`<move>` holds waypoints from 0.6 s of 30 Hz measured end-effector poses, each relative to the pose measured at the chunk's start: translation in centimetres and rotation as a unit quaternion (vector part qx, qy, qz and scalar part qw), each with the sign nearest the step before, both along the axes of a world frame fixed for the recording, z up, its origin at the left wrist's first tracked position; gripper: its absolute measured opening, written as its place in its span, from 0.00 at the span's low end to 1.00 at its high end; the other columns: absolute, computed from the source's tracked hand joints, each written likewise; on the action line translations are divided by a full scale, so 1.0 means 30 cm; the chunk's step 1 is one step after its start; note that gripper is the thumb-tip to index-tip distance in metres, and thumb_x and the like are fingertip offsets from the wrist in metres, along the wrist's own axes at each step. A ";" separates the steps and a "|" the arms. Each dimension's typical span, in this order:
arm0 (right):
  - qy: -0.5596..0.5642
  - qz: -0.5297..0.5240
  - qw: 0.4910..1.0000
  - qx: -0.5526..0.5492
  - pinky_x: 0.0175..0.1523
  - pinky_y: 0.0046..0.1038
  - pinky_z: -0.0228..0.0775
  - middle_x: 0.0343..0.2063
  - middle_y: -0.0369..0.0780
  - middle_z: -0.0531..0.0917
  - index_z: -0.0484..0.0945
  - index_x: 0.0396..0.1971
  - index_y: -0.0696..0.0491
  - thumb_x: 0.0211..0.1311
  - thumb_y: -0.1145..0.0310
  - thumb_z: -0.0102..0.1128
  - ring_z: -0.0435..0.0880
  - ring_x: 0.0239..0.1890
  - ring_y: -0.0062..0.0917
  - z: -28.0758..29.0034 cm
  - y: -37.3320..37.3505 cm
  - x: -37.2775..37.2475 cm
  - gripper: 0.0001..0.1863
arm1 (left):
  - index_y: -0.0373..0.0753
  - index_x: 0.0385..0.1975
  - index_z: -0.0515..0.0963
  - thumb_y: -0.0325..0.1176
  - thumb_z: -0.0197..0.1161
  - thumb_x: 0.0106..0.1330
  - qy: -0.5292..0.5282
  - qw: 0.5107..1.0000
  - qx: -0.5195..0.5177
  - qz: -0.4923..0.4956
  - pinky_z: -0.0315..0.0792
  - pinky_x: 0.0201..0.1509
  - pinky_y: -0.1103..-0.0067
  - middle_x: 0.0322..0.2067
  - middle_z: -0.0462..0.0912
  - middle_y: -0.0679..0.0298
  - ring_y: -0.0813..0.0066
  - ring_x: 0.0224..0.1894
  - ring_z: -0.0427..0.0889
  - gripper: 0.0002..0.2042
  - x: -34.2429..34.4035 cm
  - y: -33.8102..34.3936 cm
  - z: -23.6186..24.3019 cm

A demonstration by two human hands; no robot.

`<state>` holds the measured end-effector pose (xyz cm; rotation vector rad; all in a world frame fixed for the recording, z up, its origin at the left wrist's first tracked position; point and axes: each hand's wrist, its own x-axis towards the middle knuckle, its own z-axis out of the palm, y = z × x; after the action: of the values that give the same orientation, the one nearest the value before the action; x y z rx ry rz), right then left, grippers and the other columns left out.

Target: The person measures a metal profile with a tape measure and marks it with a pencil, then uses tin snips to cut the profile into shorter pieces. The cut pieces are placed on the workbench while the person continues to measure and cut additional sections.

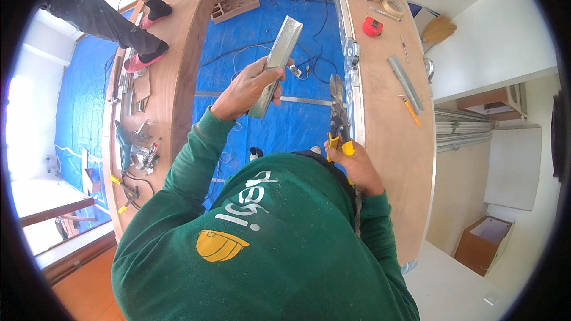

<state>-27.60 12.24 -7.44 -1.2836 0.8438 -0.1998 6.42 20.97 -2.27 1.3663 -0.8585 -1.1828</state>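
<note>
My left hand is closed around a short length of galvanized metal channel, held up at a slant over the blue floor sheet. In my right hand, beside the edge of the right-hand worktop, is a pair of tin snips with yellow handles. The blades point away from me and lie apart from the channel. Part of the grip is hidden behind my fingers.
The right-hand worktop bears a red tape measure, another metal channel piece, an orange pen-like tool and a tape roll. A person's feet stand on the left bench, near a green power tool. Cords and a wooden tray lie on the blue sheet.
</note>
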 end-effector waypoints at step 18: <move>-0.201 -0.101 0.954 0.199 0.53 0.31 0.86 0.46 0.35 0.88 0.80 0.62 0.57 0.73 0.72 0.80 0.90 0.46 0.23 0.164 0.117 0.194 0.23 | 0.61 0.70 0.87 0.16 0.75 0.53 -0.547 0.777 -0.307 0.055 0.73 0.80 0.52 0.69 0.79 0.56 0.43 0.76 0.72 0.41 -0.172 -0.022 -0.043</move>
<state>-21.78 15.75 -2.51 -0.7411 0.6208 -0.4165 1.27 20.32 -3.57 1.4308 -1.7442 0.1717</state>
